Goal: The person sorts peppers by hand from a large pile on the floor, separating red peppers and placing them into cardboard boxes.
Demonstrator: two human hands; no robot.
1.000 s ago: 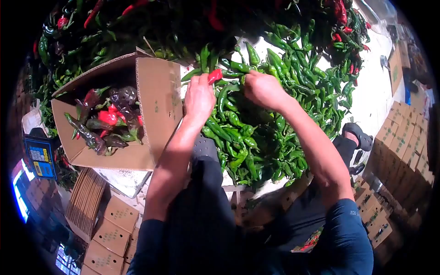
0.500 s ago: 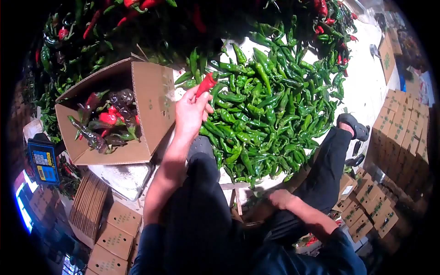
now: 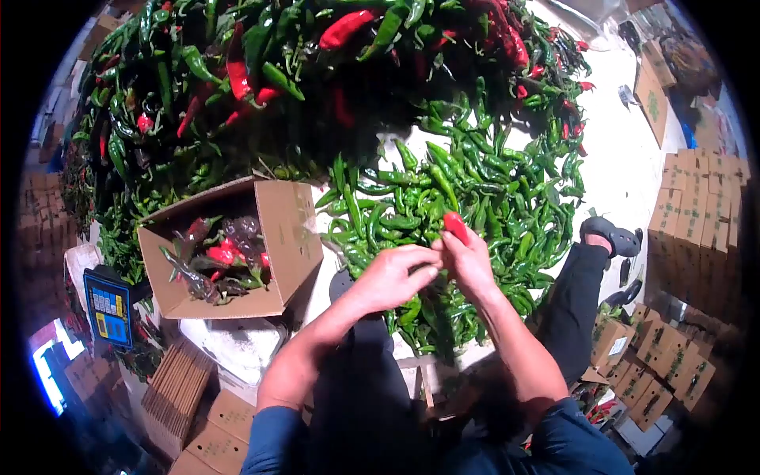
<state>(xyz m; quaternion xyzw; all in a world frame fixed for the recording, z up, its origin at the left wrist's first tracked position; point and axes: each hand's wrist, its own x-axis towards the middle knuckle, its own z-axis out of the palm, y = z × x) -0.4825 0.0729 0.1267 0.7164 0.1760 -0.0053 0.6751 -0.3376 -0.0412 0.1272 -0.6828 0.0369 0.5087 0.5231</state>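
A red pepper [image 3: 455,227] is pinched in my right hand [image 3: 473,265], its smooth end pointing up past the thumb. My left hand [image 3: 393,277] is close beside it, with fingers bent and drawn together at the tips. Those fingertips meet the right hand's fingers at the pepper's lower end, which is hidden, so what they pinch cannot be made out. Below and beyond both hands spreads a layer of green peppers [image 3: 507,206]. Left of them, an open cardboard box [image 3: 294,237] lies tipped toward me, holding dark and red peppers [image 3: 226,253].
A large heap of mixed green and red peppers [image 3: 265,47] rises at the back. The box rests on a white scale [image 3: 229,344] with a blue display [image 3: 109,309] at left. Flattened cartons [image 3: 178,388] stand front left. Boxes are stacked [image 3: 697,202] at right.
The red pepper has passed from my left hand to my right. My right hand has come up from near my lap to meet the left, which moved right and nearer. The view has shifted.
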